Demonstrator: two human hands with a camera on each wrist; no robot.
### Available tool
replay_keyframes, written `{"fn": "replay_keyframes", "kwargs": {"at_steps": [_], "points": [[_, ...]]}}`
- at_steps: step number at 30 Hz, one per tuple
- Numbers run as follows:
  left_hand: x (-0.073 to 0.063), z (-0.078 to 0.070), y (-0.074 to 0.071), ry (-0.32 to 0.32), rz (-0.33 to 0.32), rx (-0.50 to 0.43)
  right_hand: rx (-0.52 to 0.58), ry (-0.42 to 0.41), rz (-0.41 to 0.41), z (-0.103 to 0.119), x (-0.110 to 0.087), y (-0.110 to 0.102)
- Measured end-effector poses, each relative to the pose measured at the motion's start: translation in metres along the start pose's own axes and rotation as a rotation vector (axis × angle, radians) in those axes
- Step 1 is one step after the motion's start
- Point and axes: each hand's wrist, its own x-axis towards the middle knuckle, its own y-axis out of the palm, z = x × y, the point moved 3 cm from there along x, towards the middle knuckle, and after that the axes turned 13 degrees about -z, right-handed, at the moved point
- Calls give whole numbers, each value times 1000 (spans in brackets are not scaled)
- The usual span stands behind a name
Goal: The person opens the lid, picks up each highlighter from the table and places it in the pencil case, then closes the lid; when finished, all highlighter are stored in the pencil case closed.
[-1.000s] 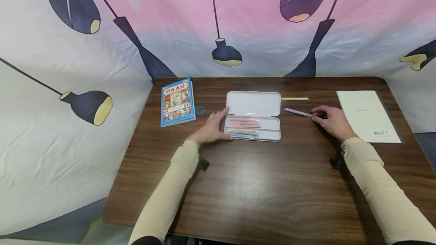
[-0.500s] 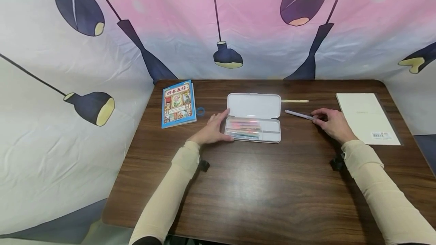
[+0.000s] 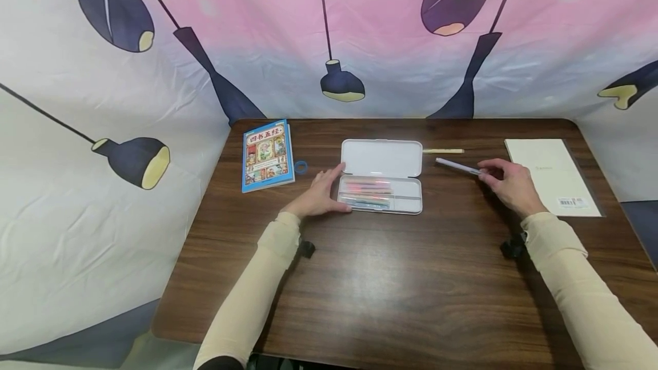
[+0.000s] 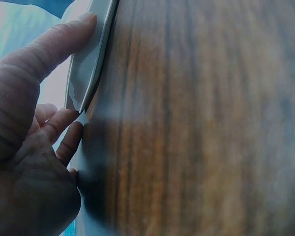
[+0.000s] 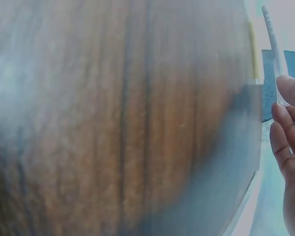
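A white pencil case [image 3: 408,205] lies unfolded on the wooden table, with several pens and pencils in its left part. My left hand [image 3: 320,194] holds the case by its left end, thumb at the front edge and forefinger near the hinge. The left wrist view shows the thumb against the case wall [image 4: 83,73]. To the right, my right hand [image 3: 511,187] pinches one end of a pale lavender pen [image 3: 457,165] between thumb and fingers. The pen's far end points left toward the case; in the right wrist view its pale barrel [image 5: 275,46] rises from the fingertips.
A yellowish pen [image 3: 443,151] lies just right of the case's lid. A blue-covered book [image 3: 267,156] and a blue ring, like a tape roll [image 3: 300,167], are at the left. A cream notebook [image 3: 552,176] lies beyond my right hand. A patterned cloth [image 3: 390,44] hangs behind the table.
My right hand has shifted a little to the right with the pen, whose far end has moved away from the case. The left hand stays on the case.
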Motion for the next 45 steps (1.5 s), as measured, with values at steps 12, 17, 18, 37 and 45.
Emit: {"fn": "replay_keyframes", "kwargs": {"at_steps": [12, 17, 18, 37, 45], "points": [[-2, 8, -1, 4, -14, 14, 72, -51, -10, 34, 8, 9], [-3, 9, 2, 9, -13, 12, 92, -73, 19, 49, 9, 21], [-3, 9, 2, 7, -13, 9, 98, -79, 29, 52, 9, 24], [-3, 6, -1, 5, -15, -1, 181, -168, 185, 114, 7, 88], [-1, 4, 2, 30, -20, 7, 218, -218, 229, 130, -1, 107]]}}
